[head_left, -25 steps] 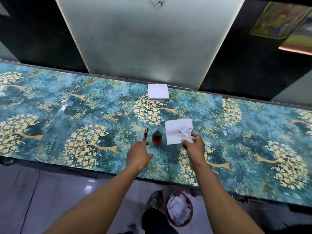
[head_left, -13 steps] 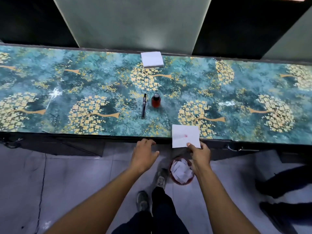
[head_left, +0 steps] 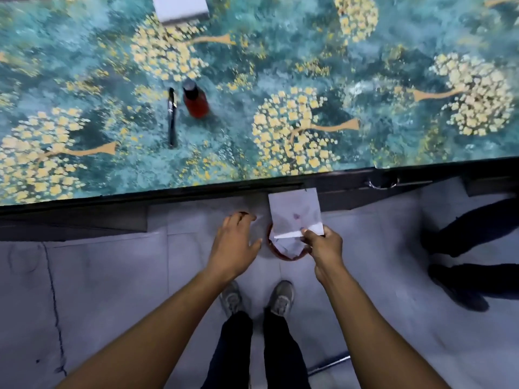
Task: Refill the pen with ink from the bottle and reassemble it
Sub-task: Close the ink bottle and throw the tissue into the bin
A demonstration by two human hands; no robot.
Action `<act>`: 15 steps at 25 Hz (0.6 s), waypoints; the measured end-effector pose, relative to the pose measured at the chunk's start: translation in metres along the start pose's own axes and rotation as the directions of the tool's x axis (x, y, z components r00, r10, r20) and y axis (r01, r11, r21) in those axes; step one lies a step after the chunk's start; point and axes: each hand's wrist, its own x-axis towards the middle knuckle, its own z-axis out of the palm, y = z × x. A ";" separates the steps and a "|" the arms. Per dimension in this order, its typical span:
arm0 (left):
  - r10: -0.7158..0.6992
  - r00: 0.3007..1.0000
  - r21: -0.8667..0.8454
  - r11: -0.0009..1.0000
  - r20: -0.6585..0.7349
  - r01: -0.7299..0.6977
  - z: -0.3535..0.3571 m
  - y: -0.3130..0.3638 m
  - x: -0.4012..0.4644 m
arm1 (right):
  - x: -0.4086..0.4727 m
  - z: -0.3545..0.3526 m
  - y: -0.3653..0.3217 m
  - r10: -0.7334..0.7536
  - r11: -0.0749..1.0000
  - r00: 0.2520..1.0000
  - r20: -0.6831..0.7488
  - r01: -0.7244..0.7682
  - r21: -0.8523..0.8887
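Note:
A black pen (head_left: pixel 171 117) lies on the patterned table (head_left: pixel 365 80), with a capped bottle of red ink (head_left: pixel 195 100) standing just right of it. Both hands are off the table, below its front edge. My right hand (head_left: pixel 323 245) pinches a white tissue (head_left: pixel 295 213) with a small reddish stain, holding it over a small bin (head_left: pixel 283 249) on the floor. My left hand (head_left: pixel 233 242) hovers beside it, fingers loosely curled, holding nothing.
A white pad of tissues (head_left: pixel 181 7) lies at the table's far side. The bin holds crumpled paper. My feet (head_left: pixel 258 297) stand below it. Another person's dark legs (head_left: pixel 471 248) stand at the right on the grey floor.
The tissue has been carried by my right hand from the table down past its front edge to above the bin. My left hand withdrew from the pen, and the view tilted downward.

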 end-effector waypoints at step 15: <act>0.105 0.928 0.280 0.936 0.357 -0.213 0.293 -0.119 0.130 | 0.247 0.021 0.196 0.018 0.856 1.000 0.013 -0.009 -0.516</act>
